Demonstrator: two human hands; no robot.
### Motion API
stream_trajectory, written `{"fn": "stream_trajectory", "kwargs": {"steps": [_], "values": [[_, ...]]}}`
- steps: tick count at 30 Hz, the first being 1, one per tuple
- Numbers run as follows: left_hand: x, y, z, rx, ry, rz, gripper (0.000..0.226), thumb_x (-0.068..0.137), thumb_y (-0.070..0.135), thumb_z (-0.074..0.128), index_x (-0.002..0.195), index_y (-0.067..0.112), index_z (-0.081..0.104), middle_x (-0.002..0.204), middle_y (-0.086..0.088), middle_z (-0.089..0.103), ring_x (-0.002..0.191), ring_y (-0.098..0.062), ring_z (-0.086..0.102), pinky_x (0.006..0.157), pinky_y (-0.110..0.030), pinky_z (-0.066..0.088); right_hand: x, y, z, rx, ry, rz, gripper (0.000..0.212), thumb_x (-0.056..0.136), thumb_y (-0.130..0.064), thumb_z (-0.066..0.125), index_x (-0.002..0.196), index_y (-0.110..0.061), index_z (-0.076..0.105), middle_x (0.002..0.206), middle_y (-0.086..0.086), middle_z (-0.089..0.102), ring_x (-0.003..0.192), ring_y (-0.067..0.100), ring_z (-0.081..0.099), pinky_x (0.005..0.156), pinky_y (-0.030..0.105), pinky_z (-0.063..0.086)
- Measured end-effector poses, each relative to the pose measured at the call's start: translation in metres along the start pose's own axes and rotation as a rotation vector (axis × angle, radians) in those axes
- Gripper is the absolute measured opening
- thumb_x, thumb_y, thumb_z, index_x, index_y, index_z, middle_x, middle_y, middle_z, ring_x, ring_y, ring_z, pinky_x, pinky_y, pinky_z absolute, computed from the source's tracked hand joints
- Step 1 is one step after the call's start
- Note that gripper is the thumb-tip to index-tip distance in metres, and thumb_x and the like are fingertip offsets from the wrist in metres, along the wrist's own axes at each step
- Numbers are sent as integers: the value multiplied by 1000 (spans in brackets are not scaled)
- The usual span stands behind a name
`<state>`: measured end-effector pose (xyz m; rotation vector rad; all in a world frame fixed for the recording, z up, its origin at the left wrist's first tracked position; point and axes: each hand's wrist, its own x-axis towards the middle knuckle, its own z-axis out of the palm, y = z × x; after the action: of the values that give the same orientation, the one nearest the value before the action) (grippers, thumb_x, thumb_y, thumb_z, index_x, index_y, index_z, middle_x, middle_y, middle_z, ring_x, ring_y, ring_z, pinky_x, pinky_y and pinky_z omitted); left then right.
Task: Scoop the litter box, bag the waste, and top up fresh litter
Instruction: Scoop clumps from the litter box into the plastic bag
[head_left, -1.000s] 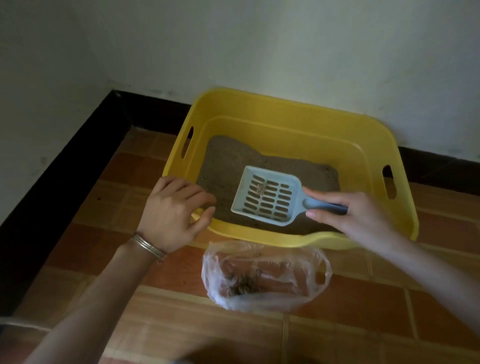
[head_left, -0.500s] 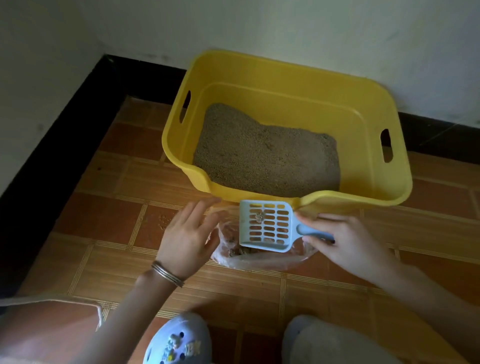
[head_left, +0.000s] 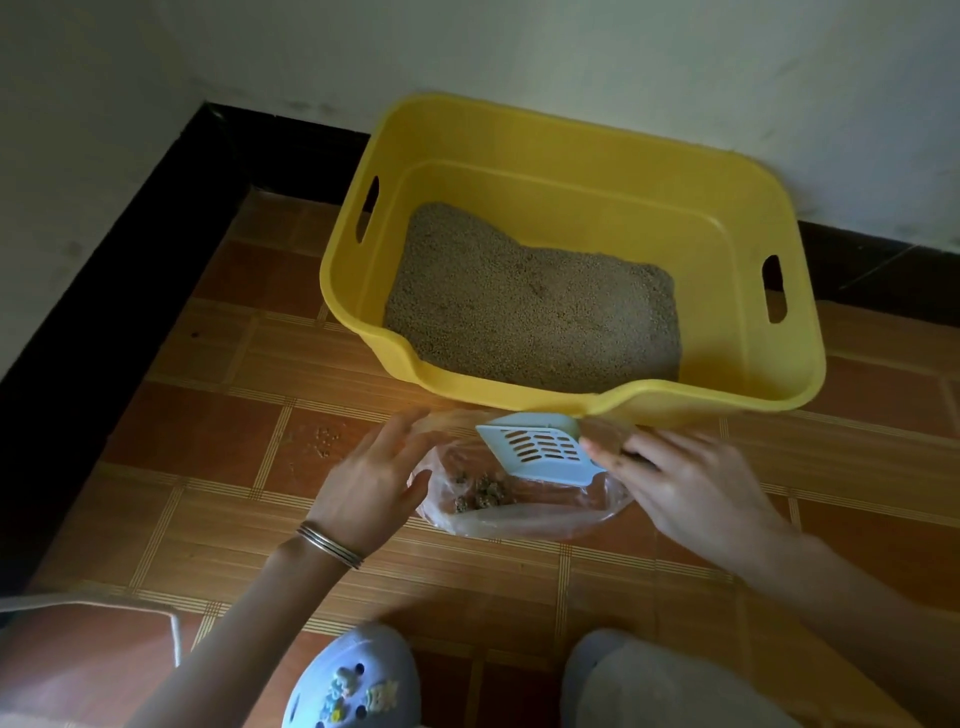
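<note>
A yellow litter box (head_left: 519, 140) stands against the wall, with grey-brown litter (head_left: 530, 306) heaped on its left side. In front of it a clear plastic bag (head_left: 524, 522) lies open on the floor, with several dark clumps (head_left: 480, 496) inside. My right hand (head_left: 691, 488) grips the handle of a pale blue slotted scoop (head_left: 540, 449), tipped over the bag's mouth. My left hand (head_left: 371, 480) holds the bag's left edge, fingers mostly straight.
Orange-brown floor tiles (head_left: 208, 441) run to a black skirting (head_left: 130, 249) on the left and back walls. A few litter grains (head_left: 324, 439) lie on a tile left of the bag. My blue clog (head_left: 358, 680) and a knee (head_left: 665, 686) are at the bottom.
The scoop left the litter box, came over the bag and tipped; the clump in it is gone. My left hand moved from the box rim to the bag's edge.
</note>
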<state>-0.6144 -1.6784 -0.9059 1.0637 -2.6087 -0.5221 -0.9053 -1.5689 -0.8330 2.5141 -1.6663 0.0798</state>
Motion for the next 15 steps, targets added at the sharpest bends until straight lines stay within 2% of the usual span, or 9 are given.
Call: {"fn": "stream_trajectory", "kwargs": {"steps": [2, 4, 6, 8, 10, 12, 15], "values": [[1, 4, -10, 11, 35, 41, 41, 76, 11, 71, 112, 21, 56, 123, -5, 58, 94, -25, 63, 46, -32, 55, 1, -3, -9, 52, 32, 31, 39, 82, -18, 57, 120, -22, 63, 75, -4, 62, 59, 15, 58, 45, 24, 45], [3, 9, -26, 37, 85, 94, 30, 79, 13, 63, 109, 18, 64, 119, -4, 61, 94, -22, 62, 54, -31, 55, 4, -4, -22, 120, 84, 92, 36, 85, -23, 54, 120, -22, 63, 75, -6, 63, 58, 8, 54, 46, 18, 41], [9, 13, -46, 72, 168, 140, 27, 82, 13, 58, 107, 13, 68, 117, -5, 63, 95, -23, 61, 64, -35, 55, 8, 0, -35, 161, 171, 138, 35, 85, -25, 55, 118, -19, 64, 75, -8, 63, 58, 1, 44, 53, 7, 33], [17, 14, -66, 111, 253, 173, 26, 84, 11, 57, 106, 9, 70, 115, -8, 64, 100, -27, 61, 70, -41, 52, 13, 9, -47, 213, 236, 185, 36, 86, -26, 54, 119, -16, 63, 73, -9, 61, 55, 3, 39, 51, 9, 37], [29, 11, -82, 150, 302, 189, 26, 86, 11, 57, 108, 8, 70, 115, -9, 64, 107, -29, 59, 76, -42, 49, 22, 22, -59, 228, 244, 253, 37, 86, -30, 54, 121, -18, 62, 71, -10, 59, 46, 5, 40, 38, 21, 41], [44, 5, -92, 199, 307, 178, 28, 87, 18, 56, 111, 11, 68, 114, -7, 64, 111, -29, 57, 79, -41, 46, 34, 41, -67, 180, 174, 372, 37, 86, -33, 59, 121, -24, 62, 68, -10, 60, 42, 8, 40, 34, 20, 36], [68, -8, -95, 238, 230, 151, 34, 90, 33, 49, 113, 15, 67, 111, -4, 64, 111, -28, 56, 83, -39, 42, 54, 78, -68, 67, -164, 644, 37, 86, -39, 59, 123, -40, 55, 62, -8, 58, 44, 10, 46, 38, 23, 33]]}}
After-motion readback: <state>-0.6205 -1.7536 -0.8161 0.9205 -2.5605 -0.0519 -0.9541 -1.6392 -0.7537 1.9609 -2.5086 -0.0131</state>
